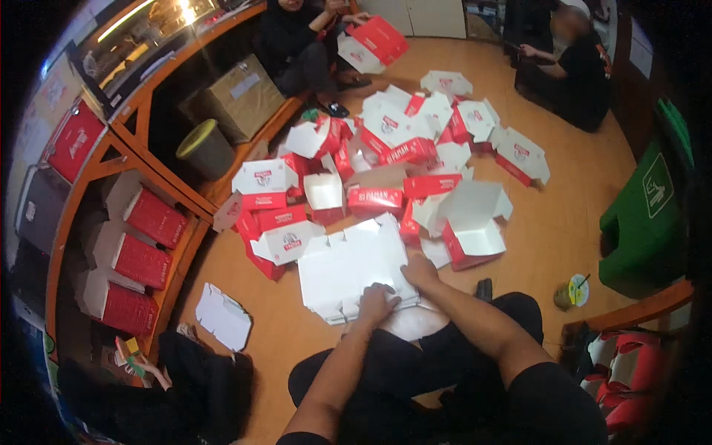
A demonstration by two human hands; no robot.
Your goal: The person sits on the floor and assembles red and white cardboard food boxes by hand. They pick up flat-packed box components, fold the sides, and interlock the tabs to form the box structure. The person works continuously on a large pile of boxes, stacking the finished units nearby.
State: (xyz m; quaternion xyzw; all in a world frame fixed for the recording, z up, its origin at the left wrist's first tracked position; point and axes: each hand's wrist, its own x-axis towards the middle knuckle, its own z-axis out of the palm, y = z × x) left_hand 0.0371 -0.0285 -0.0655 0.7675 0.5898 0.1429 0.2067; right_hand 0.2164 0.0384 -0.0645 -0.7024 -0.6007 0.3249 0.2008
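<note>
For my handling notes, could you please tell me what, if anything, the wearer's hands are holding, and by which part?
The left hand touches the near edge of the flat white carton blanks, the right hand their right edge; any grip is unclear.

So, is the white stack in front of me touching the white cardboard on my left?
Apart: the head view shows wooden floor between the white stack and the white cardboard.

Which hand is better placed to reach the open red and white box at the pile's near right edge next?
Probably the right hand: it lies at the right edge of the white cardboard stack, nearer the open box. The left hand is farther off.
</note>
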